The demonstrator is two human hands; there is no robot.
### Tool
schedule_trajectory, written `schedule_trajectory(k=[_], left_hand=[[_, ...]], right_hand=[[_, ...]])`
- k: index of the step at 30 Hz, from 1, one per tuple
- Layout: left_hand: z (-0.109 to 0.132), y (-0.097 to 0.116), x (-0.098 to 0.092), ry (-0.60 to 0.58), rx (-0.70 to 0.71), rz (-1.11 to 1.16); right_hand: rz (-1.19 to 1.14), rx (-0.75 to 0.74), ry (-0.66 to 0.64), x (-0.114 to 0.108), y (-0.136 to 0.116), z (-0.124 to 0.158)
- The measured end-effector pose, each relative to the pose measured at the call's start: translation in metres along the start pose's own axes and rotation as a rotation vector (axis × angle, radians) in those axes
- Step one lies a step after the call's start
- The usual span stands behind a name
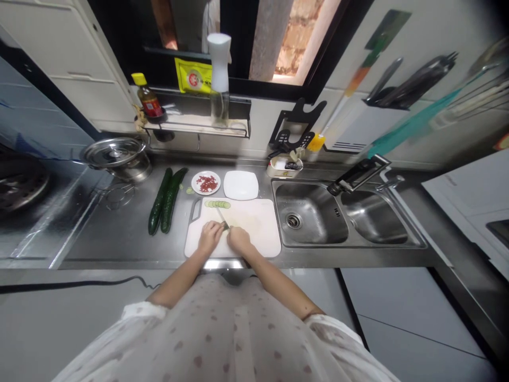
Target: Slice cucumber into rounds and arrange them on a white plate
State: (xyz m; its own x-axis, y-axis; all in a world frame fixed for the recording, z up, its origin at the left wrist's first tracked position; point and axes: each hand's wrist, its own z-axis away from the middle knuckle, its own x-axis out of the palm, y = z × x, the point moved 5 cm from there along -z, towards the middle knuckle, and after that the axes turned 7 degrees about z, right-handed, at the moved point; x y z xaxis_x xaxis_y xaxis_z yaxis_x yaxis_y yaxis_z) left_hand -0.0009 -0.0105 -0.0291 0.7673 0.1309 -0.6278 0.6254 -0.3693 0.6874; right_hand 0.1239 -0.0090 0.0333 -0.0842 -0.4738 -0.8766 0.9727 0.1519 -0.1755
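Observation:
Over the white cutting board (260,228), my right hand (238,240) is closed around the handle of a knife, the handle itself hidden by the fingers. The knife's narrow blade (220,214) points away from me and to the left. Beside it, the fingers of my left hand (210,236) are pinched on a small dark green piece of cucumber (226,225) by the blade. A row of overlapping cucumber slices (217,204) lies at the board's far edge. Two whole cucumbers (159,204) rest side by side on the counter to the left.
Behind the board stand a round plate of chopped red bits (205,183) and a white square plate (240,184). A double sink (314,212) with a black faucet (353,178) is on the right. A lidded steel pot (129,164) stands at the back left.

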Motion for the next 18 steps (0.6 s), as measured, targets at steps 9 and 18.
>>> schedule_trajectory(k=[9,18], left_hand=[[0.000,-0.002,0.001,-0.007,-0.003,-0.016],[0.000,-0.004,0.003,0.000,0.002,0.002]], right_hand=[[0.028,0.021,-0.015,0.009,0.004,0.008],[0.025,0.000,0.006,0.005,0.002,0.001]])
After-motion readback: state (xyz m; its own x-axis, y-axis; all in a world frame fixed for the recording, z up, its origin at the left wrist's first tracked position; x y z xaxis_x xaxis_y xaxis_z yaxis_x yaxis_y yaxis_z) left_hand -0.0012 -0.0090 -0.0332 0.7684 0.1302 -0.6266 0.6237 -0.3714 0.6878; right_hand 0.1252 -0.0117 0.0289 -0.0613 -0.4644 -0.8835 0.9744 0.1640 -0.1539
